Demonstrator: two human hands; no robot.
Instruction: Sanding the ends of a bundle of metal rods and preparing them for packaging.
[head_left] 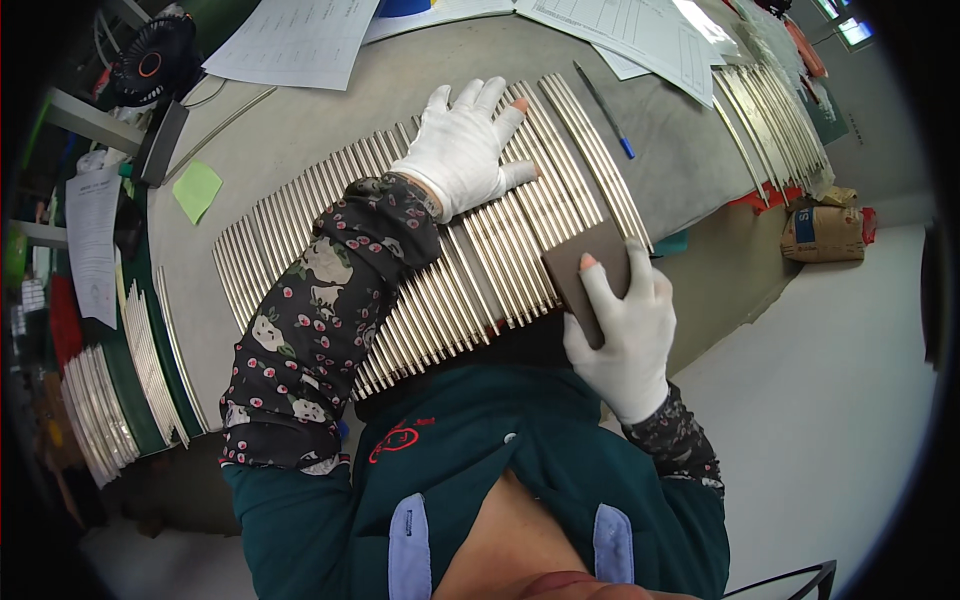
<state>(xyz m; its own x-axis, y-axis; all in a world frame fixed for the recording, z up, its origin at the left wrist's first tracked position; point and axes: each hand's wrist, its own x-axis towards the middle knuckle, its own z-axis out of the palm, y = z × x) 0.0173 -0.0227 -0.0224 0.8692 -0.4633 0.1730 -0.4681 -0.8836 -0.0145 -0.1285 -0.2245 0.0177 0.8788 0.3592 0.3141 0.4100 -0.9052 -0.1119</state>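
A broad row of slim, shiny metal rods (440,310) lies side by side across the grey-covered table in front of me. My left hand (460,150), in a white glove with some bare fingertips, rests flat on the rods with its fingers spread. At the row's near right end, my right hand (640,320), gloved the same way, grips a brown rectangular pad (568,270). That pad lies over the ends of the rods. A few rods (595,160) sit slightly apart from the row, just beyond the pad.
A blue-capped pen (608,115) and paper sheets (300,40) lie farther back on the table (670,180). More rods are bundled at the right (775,130) and left edges (150,360). A green note (196,191) and a black fan (152,62) are at the left.
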